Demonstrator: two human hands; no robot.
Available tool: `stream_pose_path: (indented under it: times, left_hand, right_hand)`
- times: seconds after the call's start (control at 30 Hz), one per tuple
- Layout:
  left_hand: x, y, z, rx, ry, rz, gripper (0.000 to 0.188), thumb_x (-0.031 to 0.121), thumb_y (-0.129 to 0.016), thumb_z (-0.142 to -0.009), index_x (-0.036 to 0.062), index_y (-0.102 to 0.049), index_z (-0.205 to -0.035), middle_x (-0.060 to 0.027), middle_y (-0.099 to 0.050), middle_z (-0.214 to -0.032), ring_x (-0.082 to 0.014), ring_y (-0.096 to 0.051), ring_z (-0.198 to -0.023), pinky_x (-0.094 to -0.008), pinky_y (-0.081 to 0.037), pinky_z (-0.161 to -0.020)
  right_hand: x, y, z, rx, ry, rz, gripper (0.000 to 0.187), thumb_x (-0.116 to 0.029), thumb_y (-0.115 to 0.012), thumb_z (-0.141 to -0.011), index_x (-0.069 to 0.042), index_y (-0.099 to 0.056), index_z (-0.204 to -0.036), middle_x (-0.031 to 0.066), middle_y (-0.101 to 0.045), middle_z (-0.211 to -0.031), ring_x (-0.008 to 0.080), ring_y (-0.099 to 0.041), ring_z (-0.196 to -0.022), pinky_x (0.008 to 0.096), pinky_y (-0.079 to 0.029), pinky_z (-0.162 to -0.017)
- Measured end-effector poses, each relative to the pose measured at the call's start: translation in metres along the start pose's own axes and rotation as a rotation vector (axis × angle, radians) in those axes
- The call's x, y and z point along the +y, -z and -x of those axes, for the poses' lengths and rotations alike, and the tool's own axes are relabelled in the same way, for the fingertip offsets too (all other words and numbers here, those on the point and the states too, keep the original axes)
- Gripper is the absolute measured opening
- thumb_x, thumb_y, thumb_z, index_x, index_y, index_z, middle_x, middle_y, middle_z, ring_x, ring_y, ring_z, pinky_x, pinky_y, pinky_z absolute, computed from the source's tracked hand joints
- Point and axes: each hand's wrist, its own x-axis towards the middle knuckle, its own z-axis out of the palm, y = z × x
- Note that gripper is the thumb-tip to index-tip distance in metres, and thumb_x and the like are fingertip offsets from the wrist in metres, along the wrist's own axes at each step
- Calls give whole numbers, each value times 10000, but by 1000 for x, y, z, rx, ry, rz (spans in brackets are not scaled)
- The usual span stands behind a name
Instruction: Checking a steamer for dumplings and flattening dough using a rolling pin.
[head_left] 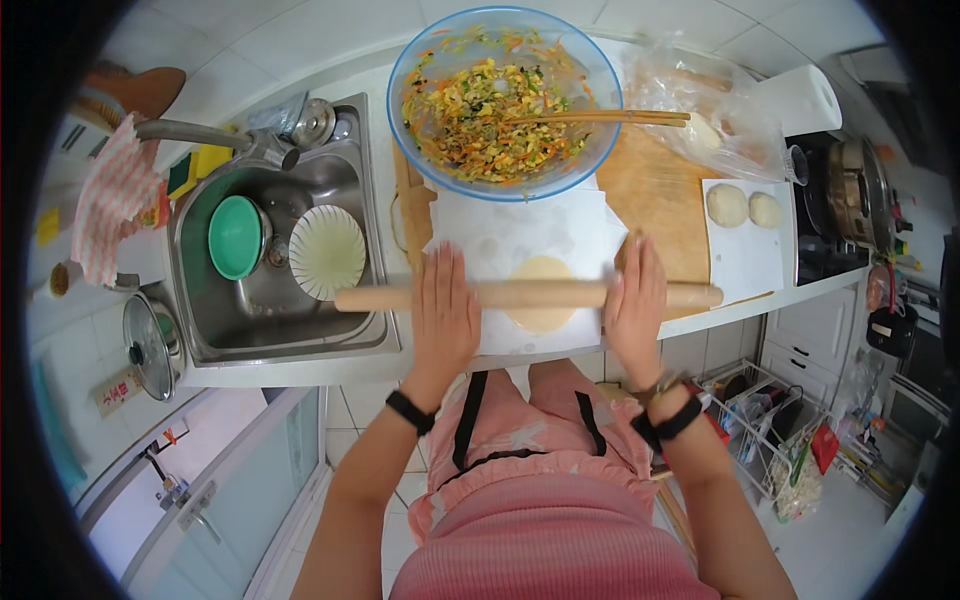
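A long wooden rolling pin point(540, 294) lies crosswise over a thin round of dough point(543, 272). The dough rests on white paper point(480, 235) near the counter's front edge. My left hand point(444, 305) lies flat with straight fingers on the pin, left of the dough. On the other side my right hand point(636, 300) presses the pin the same way, its palm down and fingers stretched. Just beyond the paper stands a large clear bowl point(400, 130) of chopped vegetable filling point(490, 115), with a pair of chopsticks point(640, 117) laid across its right rim.
Two dough balls point(728, 206) sit on white paper at the right, beside a wooden board point(650, 185) and a clear plastic bag point(690, 90). Leftward is a steel sink point(290, 345) holding a green basin point(234, 237) and a fluted plate point(327, 252). A stove with a pot point(862, 190) stands far right.
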Motion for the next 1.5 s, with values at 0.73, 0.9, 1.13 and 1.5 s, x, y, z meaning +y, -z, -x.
stream_pose_path:
  times: [0.73, 0.9, 1.13, 1.5]
  left_hand:
    - [-3, 11, 63, -133, -57, 13, 540, 181, -516, -887, -18, -374, -1369, -198, -380, -1413, -367, -363, -1305, -481, -270, -1090]
    - [-4, 13, 21, -103, 66, 73, 529, 176, -527, -873, -18, -399, -1349, -193, -463, -1319, -366, -431, -1227, -463, -289, -1074]
    - [-5, 3, -29, 82, 20, -43, 543, 110, -471, -843, -25, -379, -1361, -192, -434, -1348, -344, -389, -1269, -458, -280, -1076]
    - [-9, 1, -9, -30, -14, -60, 537, 155, -435, -859, -50, -388, -1353, -175, -393, -1412, -322, -340, -1333, -501, -254, -1090]
  right_hand:
    - [7, 25, 56, -176, 140, -78, 513, -196, -509, -909, -4, -389, -1370, 197, -343, -1443, 364, -344, -1313, 476, -253, -1082]
    - [-4, 23, 20, -95, 2, -200, 494, -180, -516, -897, -10, -417, -1350, 183, -368, -1427, 364, -406, -1242, 471, -315, -1019]
    - [-6, 2, 2, 15, 43, -57, 484, -162, -476, -891, -17, -427, -1350, 178, -398, -1400, 341, -428, -1217, 455, -320, -1013]
    - [-11, 7, 10, -9, 77, -53, 486, -184, -396, -910, -10, -418, -1363, 198, -417, -1386, 307, -424, -1257, 455, -285, -1069]
